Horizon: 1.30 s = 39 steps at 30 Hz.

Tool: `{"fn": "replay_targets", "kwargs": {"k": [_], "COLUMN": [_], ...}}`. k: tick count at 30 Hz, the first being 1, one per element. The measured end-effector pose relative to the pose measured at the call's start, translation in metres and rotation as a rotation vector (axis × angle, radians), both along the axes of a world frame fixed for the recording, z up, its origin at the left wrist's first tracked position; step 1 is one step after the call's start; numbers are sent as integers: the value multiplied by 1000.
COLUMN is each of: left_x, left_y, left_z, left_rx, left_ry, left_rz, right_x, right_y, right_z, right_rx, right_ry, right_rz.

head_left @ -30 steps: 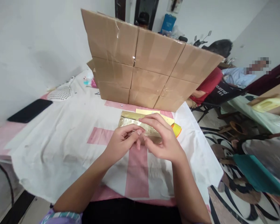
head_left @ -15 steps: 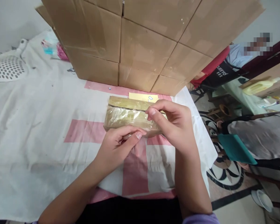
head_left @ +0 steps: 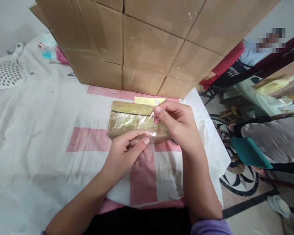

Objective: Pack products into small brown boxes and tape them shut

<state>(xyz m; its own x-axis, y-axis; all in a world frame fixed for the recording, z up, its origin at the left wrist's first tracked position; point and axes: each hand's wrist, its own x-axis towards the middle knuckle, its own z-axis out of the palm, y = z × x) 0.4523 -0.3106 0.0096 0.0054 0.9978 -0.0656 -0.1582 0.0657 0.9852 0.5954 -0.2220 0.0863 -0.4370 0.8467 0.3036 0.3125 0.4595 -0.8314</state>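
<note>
A small brown cardboard box (head_left: 117, 125) lies on the cloth in front of me, with shiny tape over its yellowish top and a dark seam along it. Above its right half, a piece of clear plastic film (head_left: 152, 128) stretches between my hands; whether it is a bag or a loose sheet I cannot tell. My left hand (head_left: 127, 147) pinches the film's lower edge between thumb and fingers. Higher up and to the right, my right hand (head_left: 177, 122) is closed in a pinch on its upper edge, where a whitish sliver shows at the fingertips.
Stacked cardboard cartons (head_left: 147, 52) rise behind the box. A yellow paper (head_left: 147, 100) lies between them. At the left sit a white perforated scoop (head_left: 6, 73) and a pink-and-blue packet (head_left: 50, 54). Other people are at the right, one near a teal object (head_left: 251, 152).
My hands stay close to the same spot over the box. A whitish sliver now shows at my right fingertips, and the film catches more light. The view has shifted slightly.
</note>
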Motion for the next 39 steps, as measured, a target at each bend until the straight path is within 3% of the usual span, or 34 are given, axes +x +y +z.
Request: {"fn": "replay_targets", "kwargs": {"k": [9,17,27,39], "left_x": [10,11,17,23], "left_y": [-4,-4,0,3], "left_z": [3,-7,-13,-17], "left_rx": [10,78,132,179], "left_ry": [5,5,43,121], "left_rz": [-12,54,64,54], "right_x": [5,12,9,-3], "right_y": [11,28,38,41], "right_z": [-8,-18,-27,-41], "right_rx": [105,87,104,233], "right_ry": [-16,80,17,-125], "right_rz": [-72,-134,-82,-169]}}
